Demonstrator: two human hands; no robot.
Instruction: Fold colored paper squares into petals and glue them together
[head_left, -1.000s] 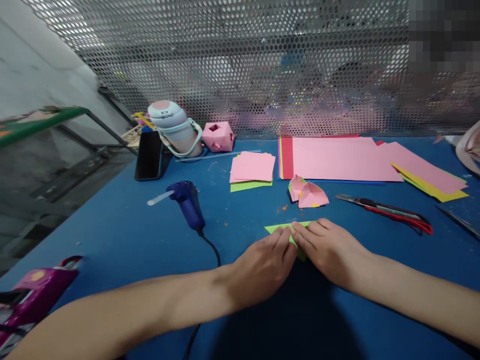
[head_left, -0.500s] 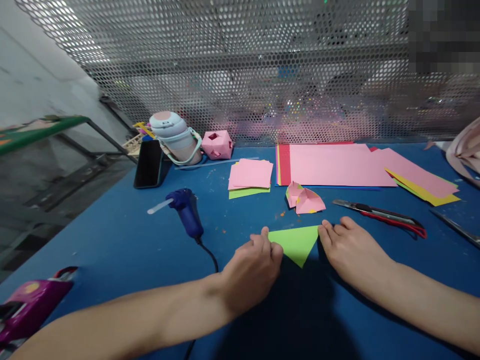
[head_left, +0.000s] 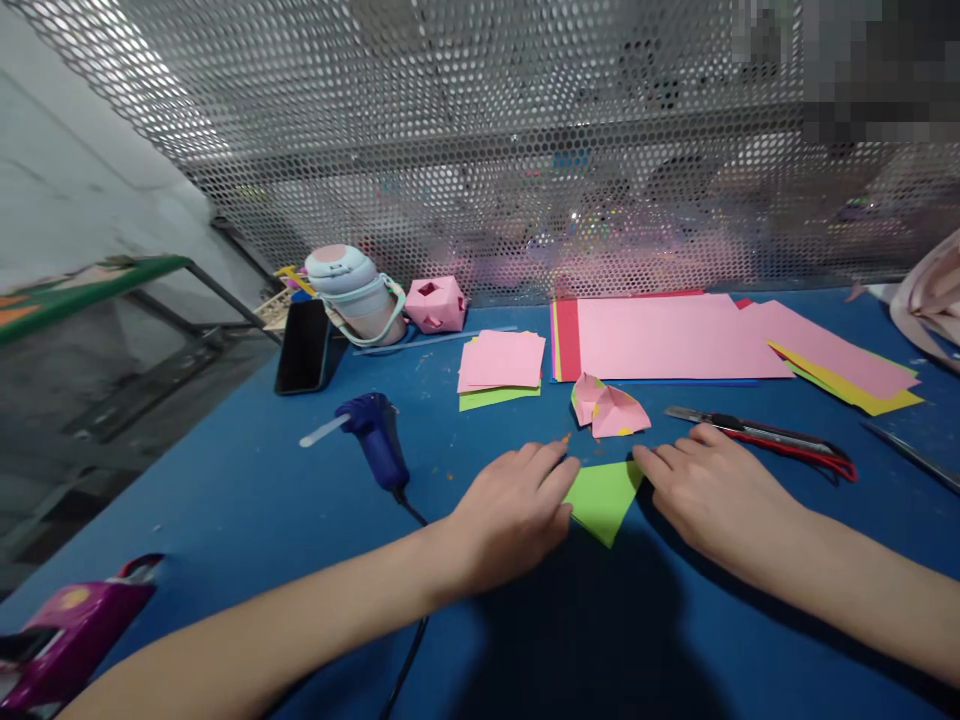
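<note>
A green paper folded into a triangle (head_left: 604, 497) lies flat on the blue table (head_left: 247, 480), its tip pointing toward me. My left hand (head_left: 512, 512) lies palm down over the triangle's left corner, fingers stretched flat. My right hand (head_left: 709, 490) rests palm down at the right corner, fingertips touching the paper's edge. Neither hand grips the paper. Just beyond the triangle sits a crumpled pink folded piece (head_left: 609, 408).
A blue glue gun (head_left: 373, 443) with its cord lies to the left. A red-and-black utility knife (head_left: 765, 436) lies on the right. Pink paper squares (head_left: 501, 362), large coloured sheets (head_left: 675, 335), a pink paper cube (head_left: 436, 303), a bottle (head_left: 352, 293), a phone (head_left: 302, 346) and a perforated metal screen (head_left: 480, 150) stand behind.
My hands parted from the middle of the paper to its two corners, uncovering the green triangle. Since half a second ago my left hand slid back over the left corner.
</note>
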